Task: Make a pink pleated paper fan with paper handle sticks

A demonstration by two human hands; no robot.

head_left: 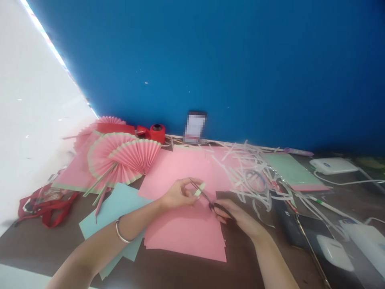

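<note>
Between the thumb and fingers of my left hand (179, 194) is a small pale green paper strip (199, 189). My right hand (231, 214) is closed round the dark handles of a pair of scissors (207, 196). The scissor blades point up and left, crossing close to the strip and the left fingertips; I cannot tell whether they touch it. Under both hands lie pink paper sheets (186, 239). Light blue sheets (120, 200) stick out beneath my left forearm, which wears a silver bangle (120, 232).
Folded pink paper fans (136, 156) with green edges lie at the left, near a red ribbon roll (157, 133). A phone (195, 127) leans on the blue wall. Curled white paper strips (249, 172) heap at the right, beside a green pack (296, 170) and white devices (335, 251).
</note>
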